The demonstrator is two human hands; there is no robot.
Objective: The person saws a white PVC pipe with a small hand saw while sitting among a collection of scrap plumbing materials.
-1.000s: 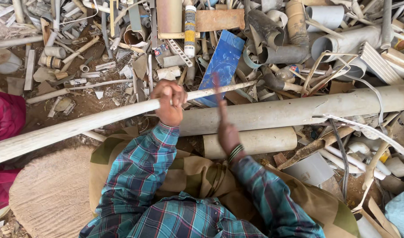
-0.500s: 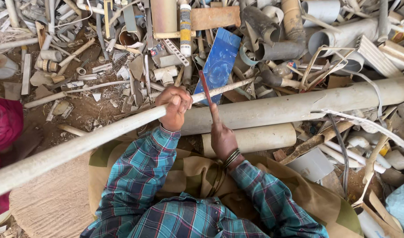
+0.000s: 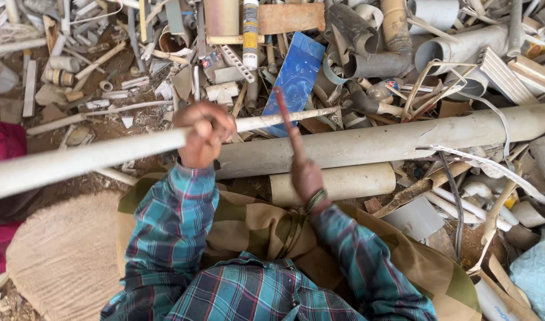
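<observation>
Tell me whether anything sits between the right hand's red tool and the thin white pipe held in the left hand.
Nothing visible does. The red tool in the right hand rises beside the thin white pipe gripped by the left hand.

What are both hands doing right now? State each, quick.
Left hand: closed around the long pale pipe.
Right hand: closed on a thin reddish blade-like tool, raised over the pipe.

A wide grey plastic pipe (image 3: 403, 139) is laid across a scrap heap, with a shorter beige pipe section (image 3: 350, 181) just beside it. A blue patterned panel (image 3: 296, 77) is propped among the offcuts. A woven tan sack (image 3: 64, 255) is spread at lower left, beside magenta cloth (image 3: 5, 142).
</observation>
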